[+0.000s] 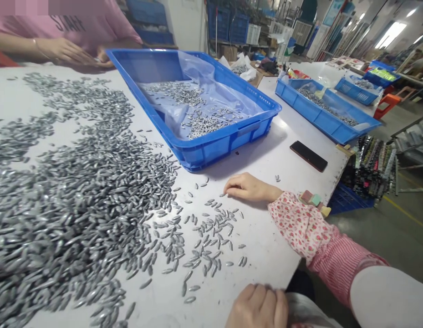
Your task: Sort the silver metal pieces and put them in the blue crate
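Note:
My right hand [247, 187], in a floral sleeve, reaches over the white table [266, 237]. Its fingers are bent and drawn together, with one small grey spindle-shaped piece [222, 195] at the fingertips. Nearer me, my left hand [257, 307] is closed in a fist by the table's edge; whatever it may hold is hidden. A loose scatter of the same grey pieces [214, 228] lies between the two hands. To the left it runs into a large heap [95, 200] of these shiny pieces.
A blue tray [228, 143], lined with clear plastic, holds more grey pieces beyond my right hand. Across the table sits a person in a pink shirt [71, 27], hands together. A phone [308, 156], small coloured blocks [314, 200] and another blue tray [320, 118] are on the right.

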Tool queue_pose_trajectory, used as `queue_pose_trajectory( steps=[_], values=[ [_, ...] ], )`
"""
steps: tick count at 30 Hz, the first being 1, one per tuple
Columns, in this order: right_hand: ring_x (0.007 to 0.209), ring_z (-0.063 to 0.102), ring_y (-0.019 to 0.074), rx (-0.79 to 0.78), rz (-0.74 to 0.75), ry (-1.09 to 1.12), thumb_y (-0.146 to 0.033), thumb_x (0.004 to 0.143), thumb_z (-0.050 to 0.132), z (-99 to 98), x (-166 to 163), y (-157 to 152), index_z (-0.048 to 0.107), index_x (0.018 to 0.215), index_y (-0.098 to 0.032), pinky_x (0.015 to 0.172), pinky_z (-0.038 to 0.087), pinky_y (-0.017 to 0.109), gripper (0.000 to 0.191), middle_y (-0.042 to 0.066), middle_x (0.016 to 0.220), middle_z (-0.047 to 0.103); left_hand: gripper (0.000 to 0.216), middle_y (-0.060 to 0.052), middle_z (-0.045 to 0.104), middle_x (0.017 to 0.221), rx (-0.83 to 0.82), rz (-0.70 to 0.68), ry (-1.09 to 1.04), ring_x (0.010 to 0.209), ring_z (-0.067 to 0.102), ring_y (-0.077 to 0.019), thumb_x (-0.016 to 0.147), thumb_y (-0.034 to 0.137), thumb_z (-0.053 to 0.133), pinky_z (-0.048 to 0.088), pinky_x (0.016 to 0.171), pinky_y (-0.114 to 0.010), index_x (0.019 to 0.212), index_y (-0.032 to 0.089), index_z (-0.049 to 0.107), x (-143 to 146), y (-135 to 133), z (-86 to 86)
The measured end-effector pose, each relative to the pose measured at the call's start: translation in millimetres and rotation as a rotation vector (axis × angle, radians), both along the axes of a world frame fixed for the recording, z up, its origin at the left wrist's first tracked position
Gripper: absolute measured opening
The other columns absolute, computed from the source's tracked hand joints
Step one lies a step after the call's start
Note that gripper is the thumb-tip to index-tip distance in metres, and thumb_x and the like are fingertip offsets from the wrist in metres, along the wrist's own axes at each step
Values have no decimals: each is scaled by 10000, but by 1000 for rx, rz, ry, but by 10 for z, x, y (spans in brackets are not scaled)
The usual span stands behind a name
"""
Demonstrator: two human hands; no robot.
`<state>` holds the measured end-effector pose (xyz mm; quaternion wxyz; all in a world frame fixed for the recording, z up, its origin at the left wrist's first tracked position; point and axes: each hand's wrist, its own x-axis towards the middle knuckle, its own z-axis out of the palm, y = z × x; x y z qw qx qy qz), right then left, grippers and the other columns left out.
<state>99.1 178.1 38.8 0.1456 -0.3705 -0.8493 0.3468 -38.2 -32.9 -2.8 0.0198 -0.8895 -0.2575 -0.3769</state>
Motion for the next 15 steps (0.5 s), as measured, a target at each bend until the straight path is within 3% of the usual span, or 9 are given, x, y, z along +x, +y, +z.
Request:
queue_pose_trajectory(
  steps=[5, 10, 15],
  values=[
    [831, 588, 133, 88, -105, -31, -127, 917, 536, 53, -80, 157, 699, 969, -124, 791, 445, 267, 171, 75, 958, 668, 172, 17, 517, 577, -4, -3, -4, 458, 491, -140, 806, -42, 529, 307, 438, -303, 820, 121, 579, -1, -14, 2],
    [895, 589, 151, 170, -65, -148, -90, 915, 518, 123, -264, 397, 700, 964, -128, 860, 438, 296, 192, 77, 979, 674, 137, 13, 500, 539, 25, 20, -38, 439, 458, -139, 794, -2, 537, 273, 442, -301, 775, 126, 582, 28, -15, 2],
    [981, 578, 178, 208, -12, -201, -89, 930, 487, 1, -513, 446, 663, 1105, -131, 932, 429, 339, 252, 109, 1100, 658, 229, 26, 427, 479, 36, 76, -74, 401, 394, -137, 749, -29, 532, 210, 424, -323, 641, 172, 510, 76, -6, -38]
  ],
)
